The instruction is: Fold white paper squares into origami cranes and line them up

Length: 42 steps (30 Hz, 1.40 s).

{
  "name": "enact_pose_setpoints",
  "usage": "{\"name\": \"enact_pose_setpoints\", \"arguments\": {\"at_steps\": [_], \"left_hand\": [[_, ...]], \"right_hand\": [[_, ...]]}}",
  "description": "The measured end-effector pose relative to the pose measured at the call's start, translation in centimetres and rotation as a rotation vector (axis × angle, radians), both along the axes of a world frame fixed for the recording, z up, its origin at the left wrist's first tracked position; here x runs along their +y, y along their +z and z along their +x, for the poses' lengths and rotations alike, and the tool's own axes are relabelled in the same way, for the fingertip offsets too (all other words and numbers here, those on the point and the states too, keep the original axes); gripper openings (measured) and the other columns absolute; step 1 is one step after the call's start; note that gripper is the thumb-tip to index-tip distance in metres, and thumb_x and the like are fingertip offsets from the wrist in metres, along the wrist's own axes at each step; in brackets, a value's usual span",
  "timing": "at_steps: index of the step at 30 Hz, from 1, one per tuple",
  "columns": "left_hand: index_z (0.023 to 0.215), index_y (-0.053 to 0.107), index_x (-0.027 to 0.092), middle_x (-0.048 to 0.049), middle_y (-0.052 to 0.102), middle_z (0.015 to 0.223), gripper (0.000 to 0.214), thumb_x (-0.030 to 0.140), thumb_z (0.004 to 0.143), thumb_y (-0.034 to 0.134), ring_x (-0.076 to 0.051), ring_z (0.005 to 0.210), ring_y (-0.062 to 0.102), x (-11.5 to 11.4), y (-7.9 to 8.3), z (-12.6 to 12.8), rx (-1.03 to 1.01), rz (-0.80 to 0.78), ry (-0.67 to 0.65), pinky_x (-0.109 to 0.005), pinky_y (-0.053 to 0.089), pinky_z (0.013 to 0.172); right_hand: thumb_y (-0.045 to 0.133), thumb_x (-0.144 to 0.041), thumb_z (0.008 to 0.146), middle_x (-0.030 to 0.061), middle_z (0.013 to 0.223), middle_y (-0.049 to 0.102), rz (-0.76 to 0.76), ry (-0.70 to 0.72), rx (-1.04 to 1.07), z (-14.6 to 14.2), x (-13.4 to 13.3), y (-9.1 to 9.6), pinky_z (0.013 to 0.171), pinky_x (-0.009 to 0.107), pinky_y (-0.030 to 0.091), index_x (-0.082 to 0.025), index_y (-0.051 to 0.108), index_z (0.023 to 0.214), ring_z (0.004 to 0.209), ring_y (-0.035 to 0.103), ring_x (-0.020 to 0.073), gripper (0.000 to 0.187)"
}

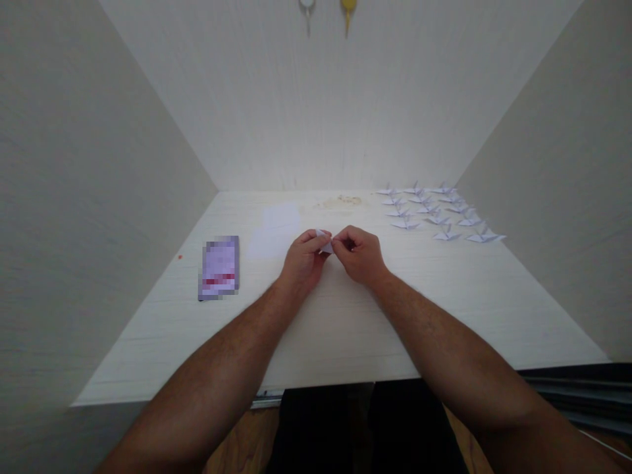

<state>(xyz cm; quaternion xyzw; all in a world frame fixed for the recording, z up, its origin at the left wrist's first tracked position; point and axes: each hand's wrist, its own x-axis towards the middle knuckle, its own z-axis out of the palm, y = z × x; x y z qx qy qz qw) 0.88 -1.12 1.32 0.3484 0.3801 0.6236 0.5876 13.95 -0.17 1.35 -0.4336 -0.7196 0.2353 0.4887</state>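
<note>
A small piece of folded white paper [326,248] is held between my two hands above the middle of the table. My left hand [307,255] grips it from the left, thumb on top and fingers beneath. On the other side, my right hand [359,253] pinches its right edge between thumb and fingertips. Parts of the paper are hidden by the fingers. Several white folded paper cranes [427,209] stand in rows at the back right of the table. Flat white paper sheets [274,230] lie just beyond and left of my left hand.
A blurred-out phone-like rectangle [219,266] lies on the white table [336,336] at the left. Panels enclose the table at left, back and right. Two hooks, one white [307,5] and one yellow [348,6], are on the back wall. A small red speck [180,257] is at far left.
</note>
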Motion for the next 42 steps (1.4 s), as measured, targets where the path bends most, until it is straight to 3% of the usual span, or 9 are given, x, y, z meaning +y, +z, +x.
{"name": "enact_pose_setpoints", "arguments": {"at_steps": [6,11,12,15,17,24,33,42], "left_hand": [[0.061,0.058,0.017,0.0012,0.057,0.066,0.015,0.024,0.067,0.070,-0.010,0.063,0.052,0.40,-0.14,-0.19,-0.174,-0.036,0.013,-0.025,0.042,0.062],[0.064,0.064,0.017,-0.0029,0.061,0.067,0.036,0.050,0.079,0.061,-0.014,0.064,0.056,0.52,0.11,-0.69,-0.222,-0.124,0.004,-0.030,0.045,0.062],[0.068,0.066,0.017,-0.0025,0.061,0.068,0.035,0.051,0.076,0.064,-0.014,0.065,0.057,0.46,0.10,-0.66,-0.203,-0.121,-0.003,-0.030,0.046,0.063],[0.068,0.066,0.016,0.0000,0.062,0.069,0.022,0.030,0.061,0.082,-0.012,0.066,0.057,0.30,-0.19,-0.34,-0.067,-0.061,-0.012,-0.027,0.045,0.064],[0.064,0.064,0.016,0.0008,0.062,0.066,0.023,0.024,0.057,0.084,-0.011,0.064,0.056,0.28,-0.43,-0.15,0.008,-0.025,-0.007,-0.027,0.045,0.065],[0.062,0.064,0.015,0.0014,0.061,0.061,0.019,0.023,0.060,0.081,-0.010,0.061,0.055,0.43,-0.59,-0.23,0.075,0.050,0.042,-0.026,0.046,0.065],[0.059,0.062,0.016,0.0022,0.059,0.060,0.019,0.023,0.059,0.079,-0.008,0.058,0.053,0.54,-0.61,0.15,0.108,0.051,0.182,-0.024,0.044,0.061],[0.063,0.064,0.016,0.0010,0.059,0.058,0.023,0.033,0.063,0.079,-0.010,0.054,0.052,0.44,-0.86,-0.26,0.287,0.032,0.066,-0.025,0.044,0.056]], "right_hand": [[0.058,-0.021,0.079,-0.0023,0.063,0.057,0.069,0.004,-0.036,-0.11,-0.02,-0.33,0.058,0.026,0.037,-0.020,0.058,0.066,0.058,0.048,0.0109,0.013],[0.058,-0.021,0.077,-0.0033,0.059,0.056,0.058,-0.033,-0.023,0.02,0.04,-0.55,0.056,0.025,0.036,-0.020,0.056,0.064,0.056,0.047,0.0103,0.014],[0.059,-0.021,0.077,-0.0036,0.058,0.055,0.041,-0.045,-0.001,0.05,0.06,-0.56,0.056,0.025,0.036,-0.020,0.056,0.063,0.055,0.046,0.0101,0.014],[0.060,-0.025,0.077,-0.0038,0.057,0.056,-0.012,-0.054,0.065,0.04,0.11,-0.58,0.055,0.025,0.038,-0.019,0.057,0.063,0.053,0.047,0.0098,0.016],[0.062,-0.029,0.078,-0.0031,0.058,0.058,-0.067,-0.026,0.113,-0.01,0.16,-0.63,0.055,0.025,0.039,-0.019,0.059,0.065,0.054,0.049,0.0102,0.016],[0.068,-0.033,0.074,-0.0021,0.060,0.061,-0.225,0.025,0.208,0.06,0.55,-0.80,0.053,0.025,0.038,-0.018,0.062,0.067,0.054,0.049,0.0101,0.017],[0.065,-0.032,0.076,-0.0043,0.054,0.055,-0.126,-0.008,0.120,-0.19,0.36,0.00,0.052,0.025,0.035,-0.019,0.056,0.061,0.051,0.043,0.0091,0.022],[0.065,-0.035,0.073,-0.0034,0.053,0.055,-0.271,-0.013,0.250,0.67,0.84,-0.08,0.051,0.025,0.036,-0.019,0.059,0.063,0.050,0.045,0.0106,0.020]]}}
